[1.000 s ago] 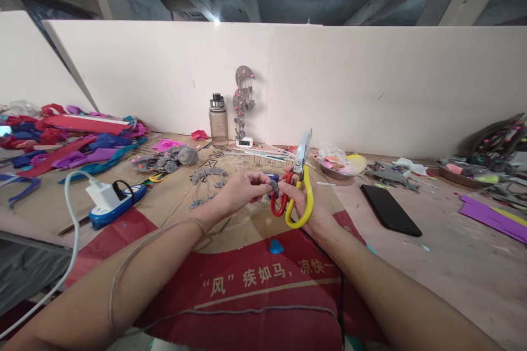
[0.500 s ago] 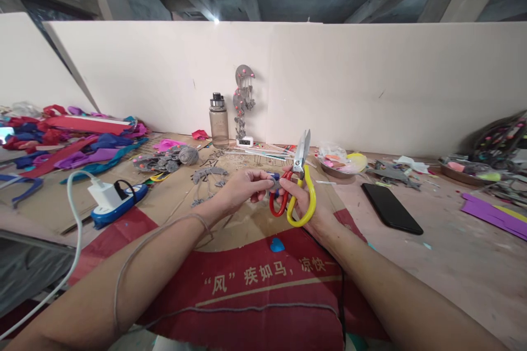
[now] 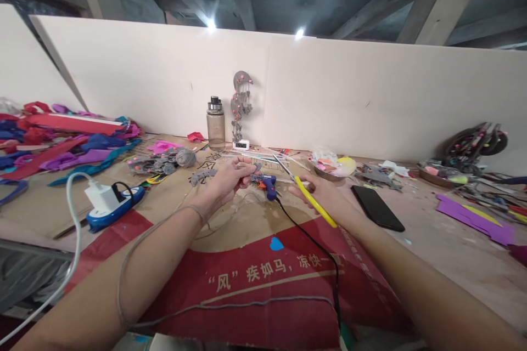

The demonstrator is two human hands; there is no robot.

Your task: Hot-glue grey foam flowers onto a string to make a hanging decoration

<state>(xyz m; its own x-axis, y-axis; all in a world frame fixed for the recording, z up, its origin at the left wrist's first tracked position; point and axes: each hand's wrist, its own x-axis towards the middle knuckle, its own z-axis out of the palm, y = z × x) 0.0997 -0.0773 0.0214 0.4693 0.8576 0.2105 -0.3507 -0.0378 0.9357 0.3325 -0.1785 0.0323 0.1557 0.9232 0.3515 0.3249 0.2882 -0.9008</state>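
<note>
My left hand (image 3: 234, 176) is closed in a pinch on a small grey felt piece (image 3: 258, 166), over the middle of the cardboard. Grey yarn (image 3: 135, 241) loops around my left forearm and trails across the red part of the cardboard. To the right, my right hand (image 3: 323, 193) is closed on scissors (image 3: 312, 201) with a yellow handle, their blades pointing up and left. Between the hands a blue hot glue gun (image 3: 270, 187) lies on the cardboard, its black cord running toward me. Grey felt pieces on strings (image 3: 203, 176) lie beyond my left hand.
A water bottle (image 3: 216, 125) and a felt hanging (image 3: 242, 98) stand by the white partition (image 3: 349, 93). Left are a blue power strip (image 3: 117, 211), a yarn ball (image 3: 186, 158) and fabric strips (image 3: 78, 140). A phone (image 3: 376, 207) and bowl (image 3: 333, 171) lie right.
My right hand has moved right, away from the left hand, and the scissors have turned, tilting left. My left hand has shifted slightly up and left. The glue gun is now in plain view.
</note>
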